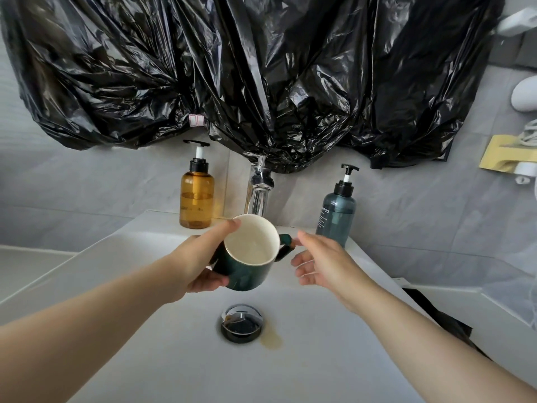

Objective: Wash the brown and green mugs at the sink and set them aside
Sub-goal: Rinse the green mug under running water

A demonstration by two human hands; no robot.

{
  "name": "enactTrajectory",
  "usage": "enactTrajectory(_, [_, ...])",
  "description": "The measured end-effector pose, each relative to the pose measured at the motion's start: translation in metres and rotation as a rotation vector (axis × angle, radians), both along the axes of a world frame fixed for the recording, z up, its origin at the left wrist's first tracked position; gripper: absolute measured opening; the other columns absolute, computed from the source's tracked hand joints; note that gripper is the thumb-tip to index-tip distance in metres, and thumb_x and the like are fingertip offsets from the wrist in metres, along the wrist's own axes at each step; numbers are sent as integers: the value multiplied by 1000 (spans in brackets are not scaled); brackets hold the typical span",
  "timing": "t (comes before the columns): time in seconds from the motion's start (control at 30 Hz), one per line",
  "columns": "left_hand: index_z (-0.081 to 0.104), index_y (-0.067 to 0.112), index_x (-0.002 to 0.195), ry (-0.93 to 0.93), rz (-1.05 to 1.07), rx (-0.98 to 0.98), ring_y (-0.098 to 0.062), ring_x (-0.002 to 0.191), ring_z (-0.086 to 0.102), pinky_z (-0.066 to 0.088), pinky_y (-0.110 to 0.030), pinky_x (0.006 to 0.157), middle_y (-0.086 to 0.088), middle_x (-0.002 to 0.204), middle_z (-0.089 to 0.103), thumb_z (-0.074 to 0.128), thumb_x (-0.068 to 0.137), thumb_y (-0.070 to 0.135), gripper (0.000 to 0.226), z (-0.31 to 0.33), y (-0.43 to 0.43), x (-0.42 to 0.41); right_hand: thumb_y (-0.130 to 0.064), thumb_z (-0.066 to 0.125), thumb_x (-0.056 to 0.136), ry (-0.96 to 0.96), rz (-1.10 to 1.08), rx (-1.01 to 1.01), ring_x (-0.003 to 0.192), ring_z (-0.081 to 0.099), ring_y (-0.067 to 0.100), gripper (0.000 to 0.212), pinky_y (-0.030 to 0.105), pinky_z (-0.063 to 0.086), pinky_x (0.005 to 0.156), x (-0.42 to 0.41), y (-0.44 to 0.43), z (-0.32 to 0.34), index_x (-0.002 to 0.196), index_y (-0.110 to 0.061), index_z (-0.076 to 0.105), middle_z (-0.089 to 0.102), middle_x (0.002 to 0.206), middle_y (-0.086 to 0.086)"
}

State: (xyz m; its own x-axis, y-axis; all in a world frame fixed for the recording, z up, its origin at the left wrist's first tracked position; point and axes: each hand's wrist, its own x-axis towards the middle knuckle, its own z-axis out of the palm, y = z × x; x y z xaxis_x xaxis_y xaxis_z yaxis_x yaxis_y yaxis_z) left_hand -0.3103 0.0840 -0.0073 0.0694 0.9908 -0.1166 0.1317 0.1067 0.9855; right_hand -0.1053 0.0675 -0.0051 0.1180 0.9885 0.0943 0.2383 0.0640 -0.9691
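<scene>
White sink under chrome tap, left hand gripping green mug, right hand loose-fingered and empty at mug's 3 o'clock

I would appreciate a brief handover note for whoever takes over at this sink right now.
The left hand grips the green mug by its body, tilted, over the sink under the faucet. The right hand is open, fingers by the mug's handle; contact unclear.
No water visibly running; the mug's inside looks clean. A brownish puddle lies beside the drain.
The brown mug is not in view, so its state is unknown.
Left: finish the green mug, set it aside, check the brown mug.
</scene>
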Motion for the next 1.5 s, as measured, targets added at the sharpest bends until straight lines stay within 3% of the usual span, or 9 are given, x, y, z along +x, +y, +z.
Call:
enactTrajectory(0.13, [51,15,117,-62,43,-65,-15,39,60,46,-18,37,-8,93,55,54,85,68,62,0,1,2,-19,52,98,-64,-130,212,75,60,18,19,26,53,71,6,2,5,96,-9,67,64,82,6])
enactTrajectory(0.23, [49,17,118,-109,47,-86,-15,44,60,48,-18,38,-8,95,56,52,86,68,61,0,2,2,-16,54,94,-159,-195,385,86,65,14,18,30,51,84,4,1,16,88,-19,71,69,83,-4])
enactTrajectory(0.4, [50,18,119,-171,41,-102,-16,51,59,48,-19,40,-8,98,59,53,85,69,62,1,5,-4,-26,60,93,-399,-206,648,85,62,-6,10,6,43,73,-32,18,58,92,-27,70,69,88,-17])
enactTrajectory(0.57, [52,17,118,-210,63,-96,-18,56,60,49,-20,41,-9,100,59,57,83,68,62,-1,10,-6,-37,71,85,-613,-211,690,76,61,10,34,25,50,76,-63,56,99,117,-27,67,62,96,-5])
enactTrajectory(0.77, [54,16,117,-222,57,-106,-17,51,60,48,-21,41,-8,101,59,59,82,68,64,-3,13,-2,-28,75,82,-808,-193,744,68,50,2,12,22,41,72,-66,73,110,91,-21,78,60,92,-5])
enactTrajectory(1.0, [53,18,116,-239,58,-120,-18,53,60,52,-22,46,-10,104,59,57,82,70,62,-4,13,-1,-24,70,87,-718,-237,779,84,65,13,16,24,45,75,-65,83,128,86,-11,80,73,88,2])
enactTrajectory(1.17, [52,17,113,-218,80,-107,-19,54,60,49,-21,43,-9,102,59,57,83,68,60,-4,13,-2,-23,71,88,-686,-237,762,71,62,10,17,17,42,66,-63,90,132,83,-9,79,74,79,3])
enactTrajectory(1.37, [54,16,113,-195,68,-104,-17,50,59,50,-22,45,-9,100,59,56,83,68,61,-3,9,-1,-30,67,90,-595,-257,753,78,67,18,22,37,54,79,-64,84,122,92,-10,77,74,85,2])
enactTrajectory(1.5, [53,18,99,-196,69,-94,-18,50,59,50,-21,43,-9,99,59,56,83,68,53,-2,9,0,-34,57,95,-529,-291,764,83,64,9,19,34,54,78,-52,47,96,96,-22,72,70,89,-11])
